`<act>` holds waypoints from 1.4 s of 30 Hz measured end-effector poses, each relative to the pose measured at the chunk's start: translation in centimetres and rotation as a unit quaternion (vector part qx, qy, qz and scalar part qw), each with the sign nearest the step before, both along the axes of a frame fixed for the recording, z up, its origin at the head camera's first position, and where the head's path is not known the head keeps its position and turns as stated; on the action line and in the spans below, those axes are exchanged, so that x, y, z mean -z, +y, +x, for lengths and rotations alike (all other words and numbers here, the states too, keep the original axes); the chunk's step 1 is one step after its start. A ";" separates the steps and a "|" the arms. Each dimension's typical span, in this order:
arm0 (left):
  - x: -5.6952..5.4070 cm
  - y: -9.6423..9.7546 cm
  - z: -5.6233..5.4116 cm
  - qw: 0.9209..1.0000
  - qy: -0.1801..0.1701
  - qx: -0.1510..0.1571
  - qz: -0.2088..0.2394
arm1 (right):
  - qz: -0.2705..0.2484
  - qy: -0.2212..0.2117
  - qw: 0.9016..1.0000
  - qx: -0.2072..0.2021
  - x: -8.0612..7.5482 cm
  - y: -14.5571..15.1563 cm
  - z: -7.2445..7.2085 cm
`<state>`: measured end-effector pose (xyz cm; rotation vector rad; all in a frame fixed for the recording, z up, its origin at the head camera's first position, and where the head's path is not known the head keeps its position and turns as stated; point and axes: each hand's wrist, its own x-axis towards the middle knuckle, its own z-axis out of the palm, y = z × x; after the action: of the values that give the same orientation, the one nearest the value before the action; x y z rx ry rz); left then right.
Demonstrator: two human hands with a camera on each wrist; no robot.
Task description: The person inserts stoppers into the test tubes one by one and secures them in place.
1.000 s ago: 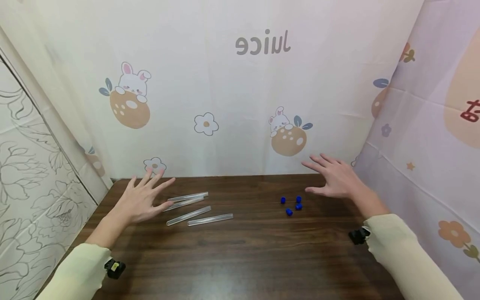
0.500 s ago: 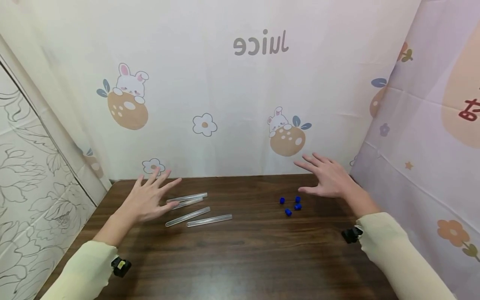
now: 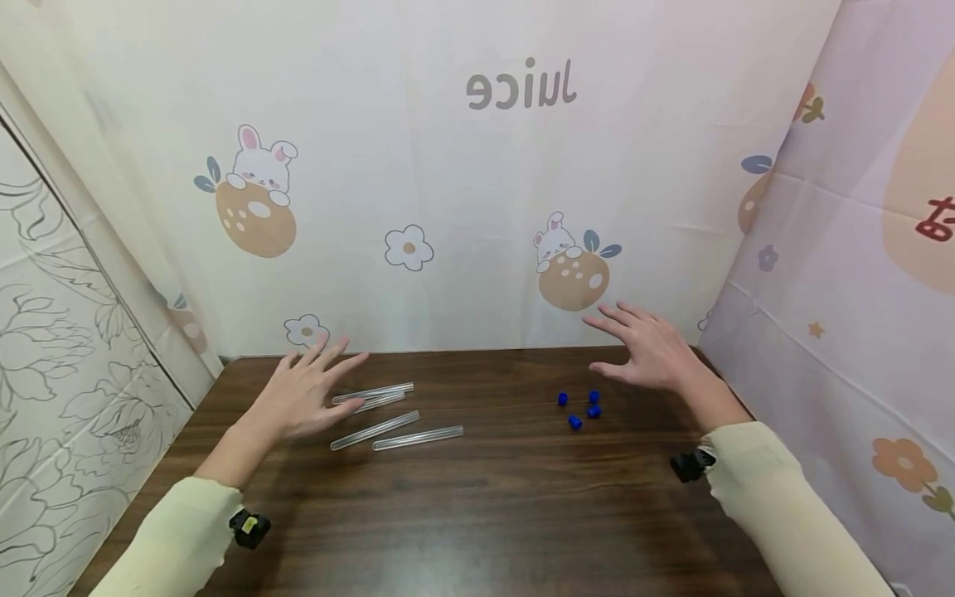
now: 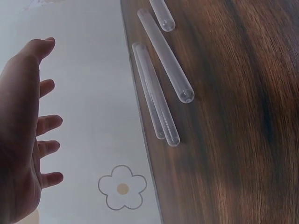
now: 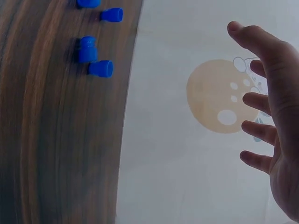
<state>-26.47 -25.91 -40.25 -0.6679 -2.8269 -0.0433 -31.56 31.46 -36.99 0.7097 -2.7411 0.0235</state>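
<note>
Several clear test tubes [image 3: 418, 438] with rounded ends lie on the left half of the brown table. My left hand [image 3: 302, 398], fingers spread, hovers at their left; its thumb overlaps the two rear tubes in the head view. In the left wrist view, the tubes [image 4: 166, 56] lie apart from the hand [image 4: 21, 126], which holds nothing. Several small blue stoppers [image 3: 575, 422] are grouped on the right half. Beyond and right of them is my right hand [image 3: 652, 352], with spread fingers and nothing in its grasp. Two stoppers [image 5: 100, 68] sit close together in the right wrist view.
The wood-grain table [image 3: 477, 514] runs back to a white printed curtain [image 3: 477, 182] behind it. Another printed curtain [image 3: 821, 332] hangs along the right side, and a flower-patterned panel [image 3: 67, 356] stands on the left. Both wrists wear small black cameras [image 3: 249, 528].
My left hand has drifted rightward, further over the rear tubes. The right hand has shifted a little left, toward the stoppers. Tubes and stoppers lie as before.
</note>
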 end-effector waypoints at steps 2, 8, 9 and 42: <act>0.0 0.1 0.0 1.000 -0.002 0.001 0.009 | -0.008 0.004 1.000 -0.002 -0.1 -0.2 0.0; -0.2 0.5 0.1 0.999 -0.023 0.000 0.035 | -0.039 0.014 0.999 -0.006 -0.2 -0.5 0.2; -0.2 0.6 0.1 0.999 -0.025 -0.001 0.038 | -0.047 0.015 0.999 -0.006 -0.1 -0.6 0.3; 1.3 3.6 0.4 0.992 -0.049 0.036 0.110 | -0.123 -0.045 0.991 -0.039 2.3 -2.9 0.2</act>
<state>-26.11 -22.26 -41.55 -0.7354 -2.8309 -0.4031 -31.35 28.51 -39.26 0.7595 -2.7265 0.4127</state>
